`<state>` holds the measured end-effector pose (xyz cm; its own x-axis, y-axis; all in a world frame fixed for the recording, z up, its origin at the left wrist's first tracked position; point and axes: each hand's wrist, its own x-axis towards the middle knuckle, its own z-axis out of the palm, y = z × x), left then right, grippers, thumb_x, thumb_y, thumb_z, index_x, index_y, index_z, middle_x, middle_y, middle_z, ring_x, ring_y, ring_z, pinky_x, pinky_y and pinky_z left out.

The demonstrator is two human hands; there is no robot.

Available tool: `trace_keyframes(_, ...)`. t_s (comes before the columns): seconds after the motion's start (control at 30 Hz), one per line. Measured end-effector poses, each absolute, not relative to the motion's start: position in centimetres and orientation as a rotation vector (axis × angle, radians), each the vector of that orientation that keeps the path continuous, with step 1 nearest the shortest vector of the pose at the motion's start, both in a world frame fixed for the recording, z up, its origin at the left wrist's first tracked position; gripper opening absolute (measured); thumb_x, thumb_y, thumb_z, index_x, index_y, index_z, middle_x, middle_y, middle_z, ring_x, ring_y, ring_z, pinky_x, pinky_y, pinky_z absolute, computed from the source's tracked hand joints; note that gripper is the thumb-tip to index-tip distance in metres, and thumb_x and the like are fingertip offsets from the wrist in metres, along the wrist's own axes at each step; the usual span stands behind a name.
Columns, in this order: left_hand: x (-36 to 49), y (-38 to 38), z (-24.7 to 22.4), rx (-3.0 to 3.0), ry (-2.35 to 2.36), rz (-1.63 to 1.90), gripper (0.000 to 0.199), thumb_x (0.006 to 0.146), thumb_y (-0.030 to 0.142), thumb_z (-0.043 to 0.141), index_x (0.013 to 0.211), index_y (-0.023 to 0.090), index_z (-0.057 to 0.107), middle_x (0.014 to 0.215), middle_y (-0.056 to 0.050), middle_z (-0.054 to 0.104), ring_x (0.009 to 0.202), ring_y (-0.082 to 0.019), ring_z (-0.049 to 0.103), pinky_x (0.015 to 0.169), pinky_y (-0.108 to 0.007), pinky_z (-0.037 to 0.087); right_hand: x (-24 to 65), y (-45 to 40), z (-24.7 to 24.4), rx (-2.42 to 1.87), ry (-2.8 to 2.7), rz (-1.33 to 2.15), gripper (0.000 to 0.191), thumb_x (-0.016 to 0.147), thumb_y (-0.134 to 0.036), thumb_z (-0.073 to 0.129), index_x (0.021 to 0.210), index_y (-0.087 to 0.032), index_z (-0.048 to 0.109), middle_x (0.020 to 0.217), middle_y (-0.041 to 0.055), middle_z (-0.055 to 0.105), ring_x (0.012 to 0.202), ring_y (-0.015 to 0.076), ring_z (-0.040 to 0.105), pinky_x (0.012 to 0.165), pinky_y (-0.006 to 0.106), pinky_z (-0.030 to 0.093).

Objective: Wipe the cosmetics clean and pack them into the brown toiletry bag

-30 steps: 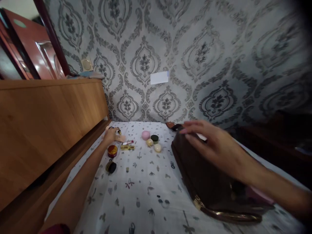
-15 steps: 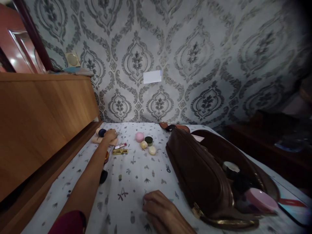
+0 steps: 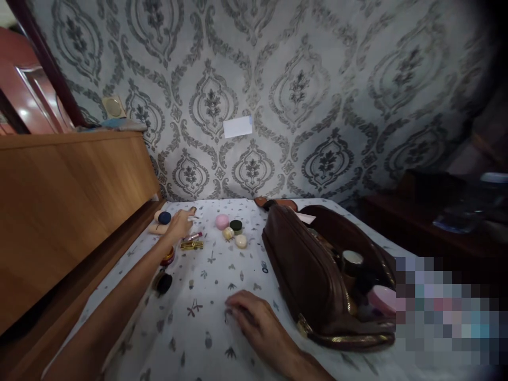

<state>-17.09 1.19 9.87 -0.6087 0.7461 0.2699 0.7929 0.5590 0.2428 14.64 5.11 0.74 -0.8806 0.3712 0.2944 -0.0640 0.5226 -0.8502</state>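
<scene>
My left hand (image 3: 180,225) reaches to the far left of the patterned white sheet (image 3: 214,288). Its fingers are pinched around a small dark object that I cannot make out. Beside that hand are a blue-capped item (image 3: 163,217) and a beige tube (image 3: 157,228). Close by lie a pinkish lipstick (image 3: 194,236) and a gold tube (image 3: 192,245). My right hand (image 3: 257,323) rests on the sheet with its fingers loosely bent and apart, holding nothing. To its right stands an unzipped brown bag (image 3: 304,270) with a pink-lidded jar (image 3: 383,300) inside.
A pink round container (image 3: 222,221), a dark-lidded jar (image 3: 236,227) and two small cream-coloured items sit mid-sheet. A black round item (image 3: 162,283) and a reddish-gold jar (image 3: 168,257) lie by my left forearm. A wooden panel (image 3: 79,185) borders the left, a patterned wall (image 3: 278,159) the back.
My left hand has moved slightly right, away from the blue-capped item. My right hand has shifted a little forward and its fingers have loosened. The view has turned slightly right.
</scene>
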Motion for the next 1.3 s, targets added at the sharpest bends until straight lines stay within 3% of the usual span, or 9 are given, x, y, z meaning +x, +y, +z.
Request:
trace_keyframes(0.17,-5.4,-4.2,8.0,-1.741,-2.490,-0.691,0.034,0.080,0.008,0.057,0.105,0.024,0.072,0.106,-0.004,0.066,0.109,-0.023,0.059,0.098,-0.034,0.047,13.1,5.3,1.5,-0.446,-1.866,1.862,0.045,0.088,-0.050,0.056,0.121,-0.020,0.062,0.111,0.0102,0.068,0.095,0.0233,0.065,0.082,0.037,0.053)
trace_keyframes(0.3,2.2,-7.7,5.3,-1.996,-2.414,-1.132,0.055,0.072,0.002,0.049,0.117,0.028,0.067,0.116,-0.006,0.061,0.112,-0.022,0.057,0.097,-0.035,0.048,12.5,5.0,1.8,-0.554,-1.388,2.300,0.047,0.075,-0.056,0.070,0.106,-0.020,0.067,0.100,0.0054,0.069,0.087,0.0193,0.064,0.071,0.028,0.052)
trace_keyframes(0.37,3.4,-8.6,4.7,-2.058,-2.388,-1.326,0.052,0.073,0.004,0.050,0.117,0.027,0.067,0.116,-0.006,0.062,0.110,-0.023,0.058,0.095,-0.035,0.048,12.8,4.9,1.9,-0.598,-1.250,2.438,0.047,0.068,-0.052,0.079,0.101,-0.020,0.067,0.092,0.0028,0.068,0.079,0.0162,0.063,0.063,0.024,0.050)
trace_keyframes(0.53,1.2,-8.3,5.4,-1.523,-2.601,-1.816,0.040,0.091,0.030,0.049,0.130,0.021,0.055,0.089,-0.003,0.066,0.066,-0.016,0.058,0.055,-0.024,0.047,13.5,5.3,2.6,-0.464,-1.221,2.585,0.046,0.066,-0.043,0.084,0.100,-0.020,0.063,0.091,0.0045,0.069,0.070,0.0135,0.066,0.053,0.020,0.046)
trace_keyframes(0.63,0.4,-7.1,5.6,-1.586,-2.474,-1.718,0.041,0.094,0.037,0.048,0.131,0.020,0.052,0.102,-0.006,0.065,0.086,-0.018,0.061,0.072,-0.028,0.051,13.7,5.5,2.9,-0.476,-1.275,2.552,0.049,0.069,-0.043,0.082,0.106,-0.021,0.059,0.085,0.0029,0.069,0.060,0.0102,0.062,0.043,0.016,0.033)
trace_keyframes(0.73,0.9,-5.8,4.4,-1.952,-2.275,-1.272,0.040,0.096,0.039,0.046,0.131,0.021,0.052,0.118,-0.010,0.060,0.108,-0.022,0.058,0.092,-0.035,0.047,14.0,5.5,2.8,-0.462,-1.251,2.555,0.057,0.061,-0.040,0.087,0.106,-0.021,0.056,0.068,-0.0041,0.062,0.052,0.0078,0.056,0.042,0.015,0.027)
trace_keyframes(0.9,1.2,-5.0,3.0,-2.026,-2.162,-0.875,0.036,0.100,0.040,0.032,0.099,0.019,0.062,0.084,-0.005,0.064,0.076,-0.019,0.062,0.070,-0.029,0.047,14.2,5.0,2.9,-0.381,-1.294,2.604,0.060,0.062,-0.042,0.086,0.108,-0.021,0.054,0.069,-0.0040,0.060,0.049,0.0068,0.052,0.039,0.016,0.019)
trace_keyframes(1.03,0.6,-5.6,3.7,-1.908,-2.298,-1.069,0.044,0.101,0.038,0.025,0.069,0.021,0.051,0.058,0.002,0.054,0.055,-0.014,0.052,0.058,-0.026,0.038,14.2,4.7,3.0,-0.234,-1.342,2.675,0.059,0.067,-0.052,0.081,0.107,-0.022,0.052,0.078,-0.0007,0.066,0.054,0.0091,0.060,0.041,0.016,0.026)
trace_keyframes(1.3,0.1,-6.0,3.4,-1.503,-2.462,-1.545,0.054,0.098,0.057,0.024,0.057,0.022,0.035,0.049,0.005,0.038,0.048,-0.012,0.037,0.051,-0.027,0.027,14.5,5.1,3.1,-0.406,-1.579,2.410,0.050,0.063,-0.054,0.082,0.086,-0.018,0.055,0.064,-0.0016,0.066,0.046,0.0063,0.051,0.041,0.018,0.027)
